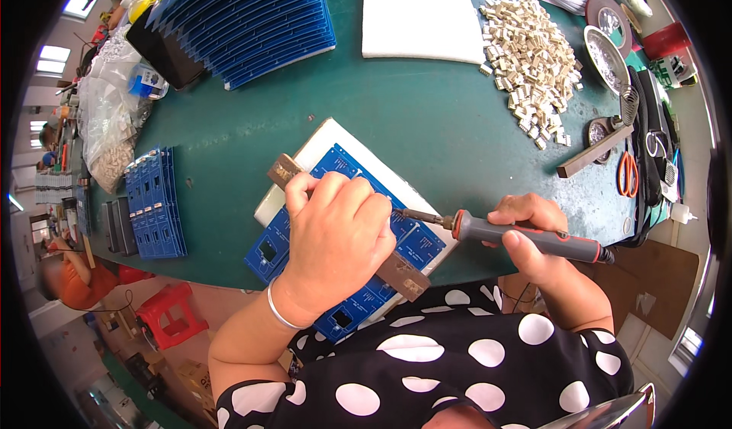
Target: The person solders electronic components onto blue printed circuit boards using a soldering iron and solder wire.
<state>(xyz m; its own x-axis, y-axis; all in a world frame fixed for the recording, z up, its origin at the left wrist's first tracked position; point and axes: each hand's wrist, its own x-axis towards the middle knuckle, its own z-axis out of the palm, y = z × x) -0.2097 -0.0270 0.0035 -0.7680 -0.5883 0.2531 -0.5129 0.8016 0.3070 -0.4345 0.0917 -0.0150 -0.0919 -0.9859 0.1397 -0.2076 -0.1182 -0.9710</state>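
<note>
My right hand (537, 250) is closed round the grey handle of a soldering iron (499, 233). The iron's tip points left and meets the blue circuit board (423, 244) right beside my left fingers. That board lies tilted on a white foam pad (326, 134), and a worn brown bar (404, 276) crosses it. Over the bar's middle sits my left hand (332, 227), its fingers curled and pressed together. Whatever those fingers may grip is hidden beneath them.
A stack of blue boards (252, 28) stands at the far left, with more boards (155, 204) nearer. A white foam sheet (419, 17) lies beside a heap of small cream connectors (530, 63). To the right are a metal dish (608, 59), an iron stand (602, 143) and orange-handled scissors (627, 173).
</note>
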